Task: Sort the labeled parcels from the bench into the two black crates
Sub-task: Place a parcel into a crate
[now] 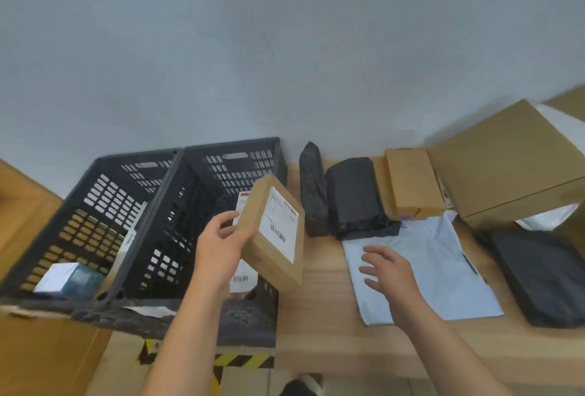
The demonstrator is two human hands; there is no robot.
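Beside the left crate (pixel 95 205), which seems to hold a pale box, the left hand (pixel 221 243) grips a labeled cardboard parcel (pixel 272 234) above the right crate (pixel 202 205), likely mid-drop, while the right hand (pixel 389 272), fingers spread and empty, hovers over the white mailer (pixel 443 269), probably next.

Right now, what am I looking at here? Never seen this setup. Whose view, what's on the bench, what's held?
One picture, from a wide-angle camera worn on a person's head, looking down at their bare hands. No robot. The left hand grips a labeled cardboard parcel above the right crate; the left crate stands beside it. Both already hold some parcels. The right hand is open over a pale mailer bag on the wooden bench. Black wrapped parcels and cardboard boxes wait behind.
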